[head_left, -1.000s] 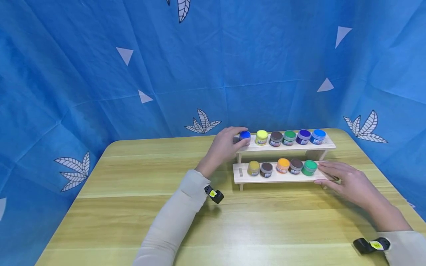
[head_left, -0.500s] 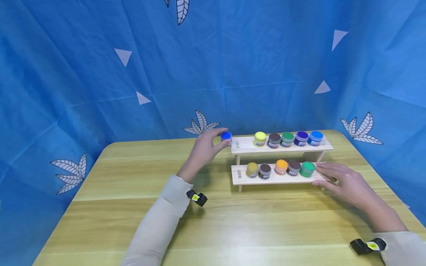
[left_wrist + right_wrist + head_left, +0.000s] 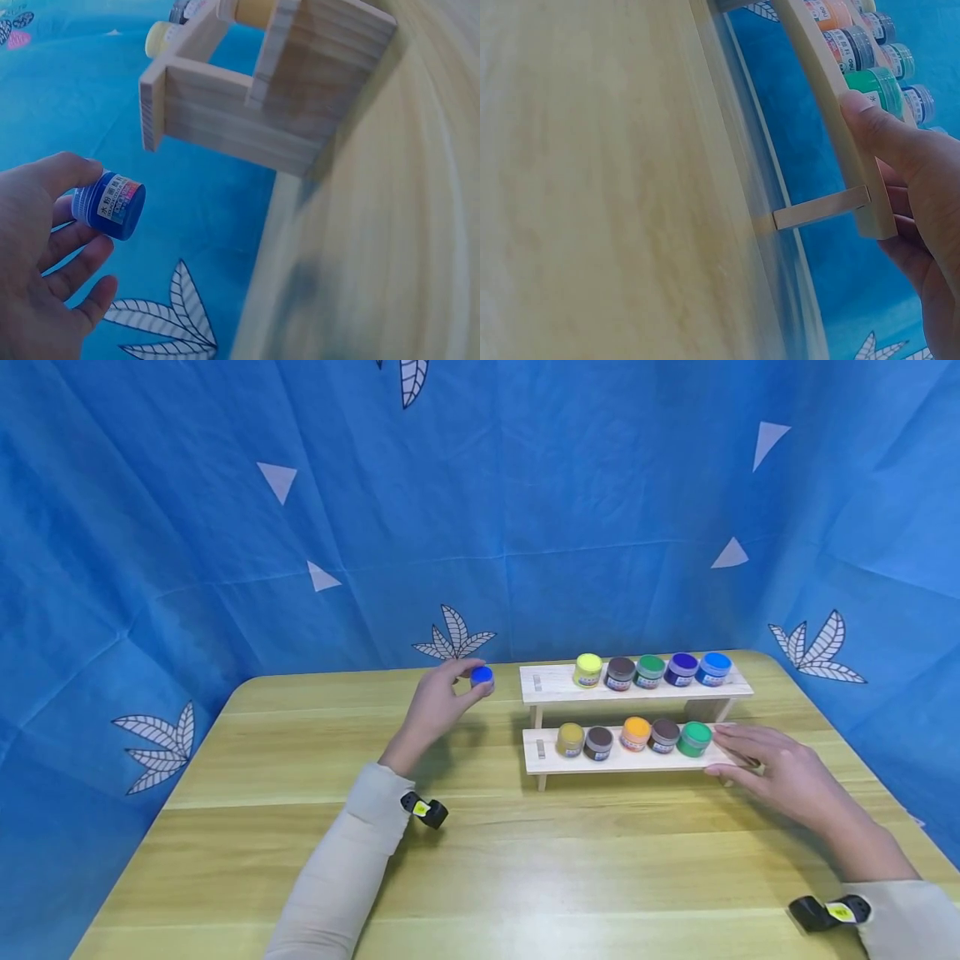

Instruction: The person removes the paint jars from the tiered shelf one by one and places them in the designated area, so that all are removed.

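Between thumb and fingers my left hand pinches a blue paint jar, held in the air left of the rack. In the left wrist view the jar shows a white label, and the lower fingers are spread away from it. At the right end of the two-tier wooden rack, my right hand grips the lower shelf. Its thumb lies on the board beside a green paint jar, with the other fingers round the board's end. Part of that end is hidden by the hand.
Yellow, dark brown, green, purple and light blue jars line the upper shelf. Ochre, dark brown and orange jars share the lower shelf with the green one. A blue curtain hangs behind the wooden table.
My left hand has lifted the blue jar off the upper shelf's left end and carried it left, past the rack's edge. The right hand stays at the lower shelf.
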